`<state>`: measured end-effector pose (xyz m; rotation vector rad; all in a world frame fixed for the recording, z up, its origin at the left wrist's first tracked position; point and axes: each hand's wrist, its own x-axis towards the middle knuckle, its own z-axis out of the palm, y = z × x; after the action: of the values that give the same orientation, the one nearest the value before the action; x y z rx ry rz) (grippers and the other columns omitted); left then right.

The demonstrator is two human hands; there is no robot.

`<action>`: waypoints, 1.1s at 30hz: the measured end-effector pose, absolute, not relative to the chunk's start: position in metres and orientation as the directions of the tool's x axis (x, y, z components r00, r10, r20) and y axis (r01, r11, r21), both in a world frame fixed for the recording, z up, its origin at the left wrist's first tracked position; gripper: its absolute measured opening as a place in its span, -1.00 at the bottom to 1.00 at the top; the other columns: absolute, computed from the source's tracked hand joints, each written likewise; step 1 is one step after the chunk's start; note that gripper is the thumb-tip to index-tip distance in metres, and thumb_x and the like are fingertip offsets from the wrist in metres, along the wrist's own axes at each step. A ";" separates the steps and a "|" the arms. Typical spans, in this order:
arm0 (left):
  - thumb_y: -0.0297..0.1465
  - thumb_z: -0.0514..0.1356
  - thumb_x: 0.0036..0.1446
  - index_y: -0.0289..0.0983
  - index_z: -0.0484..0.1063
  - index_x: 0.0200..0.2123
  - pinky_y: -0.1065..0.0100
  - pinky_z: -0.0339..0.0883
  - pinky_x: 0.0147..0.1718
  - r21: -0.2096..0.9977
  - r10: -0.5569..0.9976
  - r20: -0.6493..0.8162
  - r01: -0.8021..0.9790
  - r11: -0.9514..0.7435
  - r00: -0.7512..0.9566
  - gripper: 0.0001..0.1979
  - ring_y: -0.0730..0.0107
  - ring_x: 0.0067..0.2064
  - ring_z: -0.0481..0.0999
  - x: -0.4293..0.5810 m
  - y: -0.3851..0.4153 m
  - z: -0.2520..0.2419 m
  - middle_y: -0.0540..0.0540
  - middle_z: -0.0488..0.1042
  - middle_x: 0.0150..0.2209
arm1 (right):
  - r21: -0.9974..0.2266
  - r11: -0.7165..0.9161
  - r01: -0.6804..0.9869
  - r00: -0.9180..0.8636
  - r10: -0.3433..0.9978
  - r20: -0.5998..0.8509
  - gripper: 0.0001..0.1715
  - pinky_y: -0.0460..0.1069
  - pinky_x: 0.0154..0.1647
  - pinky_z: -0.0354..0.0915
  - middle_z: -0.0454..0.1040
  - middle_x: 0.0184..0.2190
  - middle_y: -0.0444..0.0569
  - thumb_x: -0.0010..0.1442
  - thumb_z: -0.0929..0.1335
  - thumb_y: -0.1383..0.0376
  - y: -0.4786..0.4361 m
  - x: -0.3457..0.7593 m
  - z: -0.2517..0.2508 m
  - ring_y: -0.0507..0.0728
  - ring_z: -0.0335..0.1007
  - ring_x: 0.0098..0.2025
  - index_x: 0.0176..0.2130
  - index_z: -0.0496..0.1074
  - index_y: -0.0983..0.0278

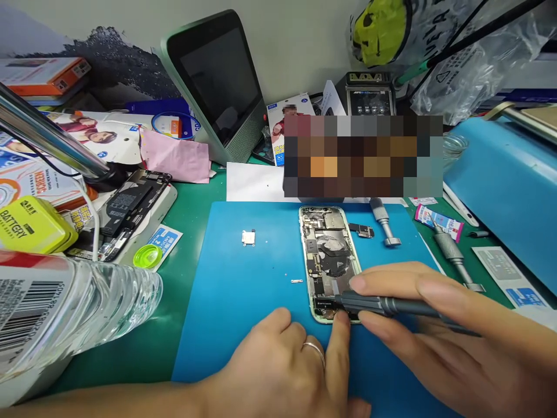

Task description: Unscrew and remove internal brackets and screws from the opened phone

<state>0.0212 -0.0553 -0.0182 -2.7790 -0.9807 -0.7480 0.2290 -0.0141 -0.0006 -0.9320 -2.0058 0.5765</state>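
Observation:
An opened phone body [311, 249] lies on the blue mat [230, 278], its inner parts exposed. My right hand [448, 325] is closed on a dark pen-like tool [391, 306], whose tip meets the lower part of the phone. My left hand [282, 363], with a ring on one finger, presses its extended index fingertip on the phone's bottom edge; the other fingers are curled and hold nothing visible. A small metal plate [248, 237] and a tiny bracket [296, 281] rest on the mat left of the phone. A dark component [362, 230] sits at its upper right.
Two metal screwdrivers [382, 223] [450, 249] lie at the right. At the left are a clear bottle [108, 302], a yellow battery box [35, 226] and another opened phone [130, 209]. A screen device [221, 75] stands behind; a blue case [500, 174] is at the right.

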 end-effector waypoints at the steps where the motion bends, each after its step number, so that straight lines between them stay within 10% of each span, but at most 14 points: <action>1: -0.11 0.19 0.23 -0.42 0.56 -0.19 0.21 0.20 -0.57 0.069 0.568 0.476 0.615 -0.786 0.672 -0.57 0.31 -0.63 0.34 0.021 -0.057 -0.019 0.01 0.40 -0.65 | -0.660 0.635 0.400 -0.404 0.769 0.495 -0.50 0.07 -0.09 0.64 0.69 -0.16 -0.16 0.10 0.53 0.38 -0.014 0.227 0.000 0.17 0.67 -0.18 0.01 0.50 0.02; 5: -0.15 0.17 0.24 -0.47 0.56 -0.08 0.19 0.21 -0.57 0.081 0.594 0.461 0.636 -0.768 0.659 -0.53 0.28 -0.61 0.37 0.022 -0.060 -0.019 -0.03 0.46 -0.63 | -0.589 0.677 0.441 -0.446 0.735 0.511 -0.58 0.06 -0.09 0.63 0.68 -0.20 -0.07 0.23 0.45 0.39 -0.014 0.220 0.005 0.17 0.67 -0.21 0.06 0.48 0.09; 10: -0.20 0.11 0.30 -0.49 0.56 -0.04 0.19 0.25 -0.57 0.081 0.599 0.455 0.639 -0.765 0.659 -0.54 0.27 -0.60 0.37 0.022 -0.061 -0.018 -0.08 0.51 -0.58 | -0.577 0.701 0.418 -0.404 0.713 0.573 -0.21 0.06 -0.21 0.64 0.67 -0.20 -0.11 0.22 0.45 0.45 -0.014 0.214 0.010 0.16 0.65 -0.26 0.31 0.25 -0.06; 33: -0.17 0.15 0.27 -0.52 0.55 -0.03 0.22 0.26 -0.59 0.067 0.597 0.442 0.639 -0.767 0.670 -0.51 0.27 -0.62 0.37 0.023 -0.060 -0.017 -0.10 0.51 -0.59 | -0.585 0.702 0.407 -0.415 0.712 0.566 -0.21 0.08 -0.22 0.65 0.68 -0.18 -0.08 0.20 0.46 0.47 -0.012 0.212 0.009 0.18 0.66 -0.24 0.29 0.28 -0.04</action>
<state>0.0230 -0.0599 -0.0172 -2.7848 -1.0327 -0.6854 0.2117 -0.0118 0.0092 -0.8542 -2.0588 0.4561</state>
